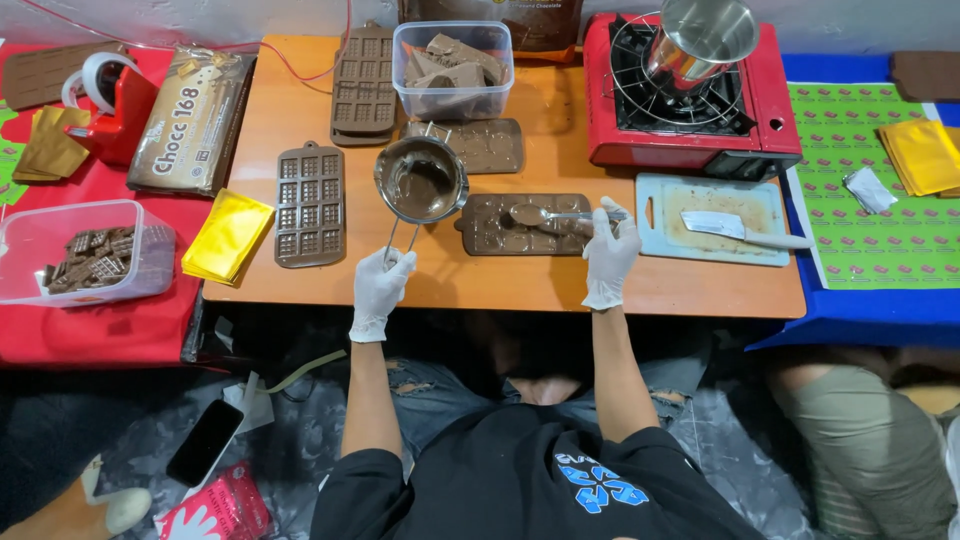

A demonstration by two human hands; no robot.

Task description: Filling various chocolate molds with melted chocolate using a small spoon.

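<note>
Pointing left, spoon (pixel 556 215) lies crosswise.

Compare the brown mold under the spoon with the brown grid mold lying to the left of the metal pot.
The mold under the spoon lies crosswise and has rounded cavities; the grid mold lies lengthwise with small squares. The right hand holds a spoon of chocolate over the first; no hand touches the grid mold, while the left hand grips the pot handle. Both are brown and lie flat on the orange table.

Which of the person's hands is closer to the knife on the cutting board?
Right. The right hand, holding a spoon, sits just left of the knife. The left hand is farther left, gripping the handle of the small pot.
</note>
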